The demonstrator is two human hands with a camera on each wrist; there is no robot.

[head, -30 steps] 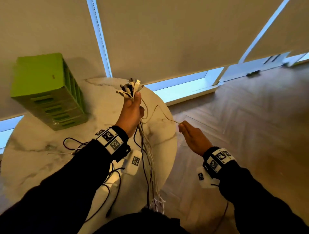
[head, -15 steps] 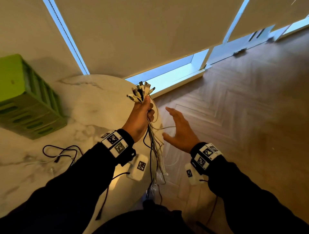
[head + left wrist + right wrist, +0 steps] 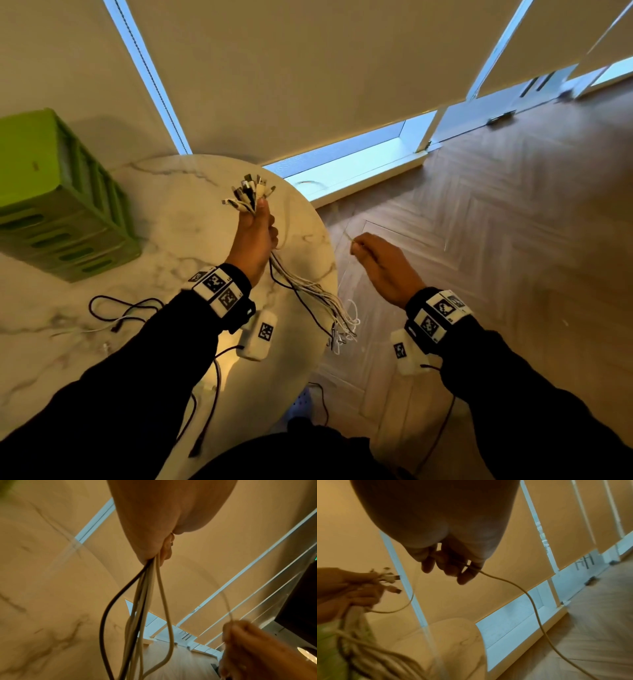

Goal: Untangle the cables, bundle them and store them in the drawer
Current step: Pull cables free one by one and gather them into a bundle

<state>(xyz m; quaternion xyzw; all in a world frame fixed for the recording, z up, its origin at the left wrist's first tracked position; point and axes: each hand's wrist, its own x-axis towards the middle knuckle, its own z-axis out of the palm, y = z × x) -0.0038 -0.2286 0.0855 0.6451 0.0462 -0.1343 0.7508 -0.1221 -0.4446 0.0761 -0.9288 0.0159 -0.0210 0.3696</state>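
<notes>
The left hand (image 3: 254, 236) is raised above the counter (image 3: 178, 219), fingers curled tight round a bundle (image 3: 308, 291) of white and black cables; the plugs (image 3: 249, 192) fan out above the thumb, and the loose lengths hang below the fist and trail toward the counter's near edge, where their ends dangle over the rim; in the left wrist view the bundle (image 3: 142, 601) drops straight from the closed fist (image 3: 164, 513). The right hand (image 3: 383, 263) is held off to the side over the wooden floor (image 3: 496, 222), well apart from the left, its fingertips pinching a single thin white cable (image 3: 527, 596); the right wrist view shows that cable leaving the fingers (image 3: 465, 573) and curving down toward the floor, with the left hand (image 3: 346, 588) and its plugs at the picture's left edge. A green drawer unit (image 3: 58, 195) stands at the far left of the counter, its drawers closed as far as can be seen; a few more cables (image 3: 116, 308), black and white, lie loose on the counter in front of it, beside the left sleeve.
</notes>
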